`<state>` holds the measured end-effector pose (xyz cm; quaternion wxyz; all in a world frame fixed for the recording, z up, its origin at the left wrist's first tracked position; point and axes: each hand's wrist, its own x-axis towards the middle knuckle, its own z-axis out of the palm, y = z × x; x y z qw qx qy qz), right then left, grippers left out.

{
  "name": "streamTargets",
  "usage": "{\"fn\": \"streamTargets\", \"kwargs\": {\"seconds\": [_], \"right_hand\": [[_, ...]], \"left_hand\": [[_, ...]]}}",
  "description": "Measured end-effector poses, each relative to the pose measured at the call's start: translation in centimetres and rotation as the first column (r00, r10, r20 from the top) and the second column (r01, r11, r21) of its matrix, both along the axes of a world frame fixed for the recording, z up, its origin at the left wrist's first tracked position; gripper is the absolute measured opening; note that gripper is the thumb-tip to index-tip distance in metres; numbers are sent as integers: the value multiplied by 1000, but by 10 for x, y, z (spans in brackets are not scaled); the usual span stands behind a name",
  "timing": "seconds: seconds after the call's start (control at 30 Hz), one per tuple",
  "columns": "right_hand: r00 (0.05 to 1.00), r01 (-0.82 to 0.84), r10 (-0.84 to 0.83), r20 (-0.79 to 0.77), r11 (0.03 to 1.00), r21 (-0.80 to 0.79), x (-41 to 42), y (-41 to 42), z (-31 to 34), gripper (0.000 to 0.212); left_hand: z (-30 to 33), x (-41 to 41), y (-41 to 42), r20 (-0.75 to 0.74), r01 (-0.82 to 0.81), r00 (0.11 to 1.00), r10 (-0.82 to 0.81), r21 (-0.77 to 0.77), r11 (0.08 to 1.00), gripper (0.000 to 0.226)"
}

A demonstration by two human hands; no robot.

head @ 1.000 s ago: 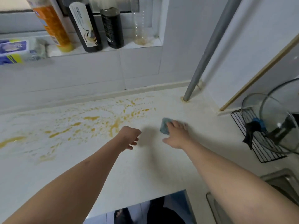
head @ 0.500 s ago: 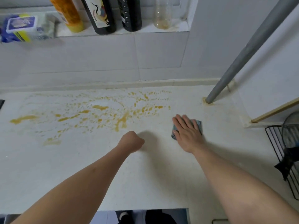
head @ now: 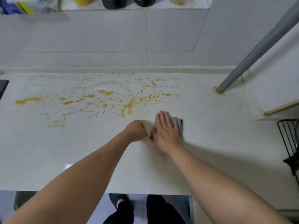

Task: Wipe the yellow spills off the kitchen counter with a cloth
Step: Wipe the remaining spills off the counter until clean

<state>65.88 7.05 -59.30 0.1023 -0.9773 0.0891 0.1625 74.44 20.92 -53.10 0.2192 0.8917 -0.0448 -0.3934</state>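
Spills of yellow liquid [head: 103,101] were spread in streaks and droplets across the far left and middle of the white speckled stone kitchen counter [head: 48,159], the largest blots lying toward the left end and near the middle. A small blue-grey folded cloth [head: 178,125] was pressed flat against the counter under the right hand [head: 167,131], whose fingers were laid out straight and close together over it, so that only the right edge of the cloth and a sliver at the left were seen. The cloth was placed just to the right of the nearest yellow streak, not on it. The left hand [head: 136,130] was clenched into a loose fist with nothing held in it, set on or just over the counter directly beside the right hand; whether it touched the surface could not be told. A grey metal pole [head: 258,50] was seen rising at a slant from the right rear corner of the counter, with a yellowish ring at its foot. A black wire rack [head: 287,136] was cut off by the right edge. Along the tiled ledge at the top, the bases of dark bottles [head: 113,3] and a blue and yellow packet [head: 21,5] were partly shown.
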Motion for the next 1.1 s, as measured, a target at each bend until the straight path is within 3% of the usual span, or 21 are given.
{"fn": "streamTargets", "kwargs": {"seconds": [0.1, 0.17, 0.33, 0.4, 0.47, 0.57, 0.7, 0.9, 1.0, 1.1], "right_hand": [[983, -181, 181, -2, 983, 2, -19, 19, 1, 73], [986, -166, 166, 19, 986, 10, -22, 0, 4, 71], [961, 276, -271, 57, 955, -106, -28, -51, 3, 75], [893, 450, -449, 30, 890, -71, -20, -33, 4, 70], [863, 505, -506, 9, 861, -51, -8, 14, 5, 71], [951, 308, -308, 2, 951, -19, 2, 106, 5, 73], [1000, -21, 21, -6, 998, 57, 3, 204, 9, 70], [967, -245, 240, 82, 968, 50, -40, 158, 6, 66], [998, 28, -26, 59, 999, -37, -51, 92, 5, 61], [919, 393, -394, 2, 916, -81, -52, 53, 2, 66]], "left_hand": [[1, -2, 9, -4, -91, 996, 91, -79, 993, 17], [4, -2, 22, -3, -165, 986, 166, -130, 978, 11], [7, 10, 98, 65, -302, 951, 303, -27, 953, 11], [9, 11, 129, 121, -289, 953, 279, 76, 954, 13], [8, 9, 155, 196, -234, 962, 189, 236, 943, 31], [3, 3, 182, 178, -155, 979, 98, 345, 926, 72], [-8, -6, 203, 167, -96, 985, 39, 347, 933, 94], [-12, -1, 223, 195, -47, 980, -32, 387, 921, 101], [-13, 9, 230, 182, -58, 983, -11, 372, 926, 106], [-18, 13, 235, 190, -27, 981, -47, 369, 929, 108]]}}
